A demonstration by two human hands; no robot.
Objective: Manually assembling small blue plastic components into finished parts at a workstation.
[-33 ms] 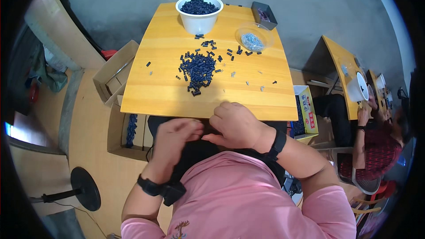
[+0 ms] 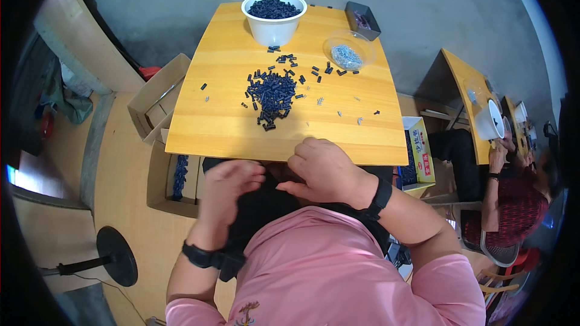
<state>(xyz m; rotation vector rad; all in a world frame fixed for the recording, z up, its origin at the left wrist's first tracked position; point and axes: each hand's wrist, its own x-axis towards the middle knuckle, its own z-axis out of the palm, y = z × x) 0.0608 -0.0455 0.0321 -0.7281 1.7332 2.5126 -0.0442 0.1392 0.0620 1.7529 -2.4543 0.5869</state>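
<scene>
My left hand (image 2: 231, 180) hovers just off the table's near edge, above my lap. Its fingers point right, loosely bent and a little apart, with nothing visible in them. Close to the edge, my right hand (image 2: 324, 169) is closed, its fingers curled down out of sight and its thumb pointing left; whatever it holds is hidden. Beyond both hands, a loose pile of small black cylindrical parts (image 2: 272, 93) lies on the wooden table (image 2: 211, 136). A few tiny silvery pieces (image 2: 319, 101) are scattered right of the pile.
At the back stand a white tub (image 2: 273, 27) full of black parts, a clear bowl (image 2: 368, 54) of silvery pieces and a dark tray (image 2: 373, 23). Cardboard boxes (image 2: 158, 190) flank the table. A black fan base (image 2: 116, 256) is at left; another person (image 2: 510, 205) works at right.
My left hand has shifted left, widening the gap to my right hand. My right hand has hardly moved. The whole view has shifted very slightly.
</scene>
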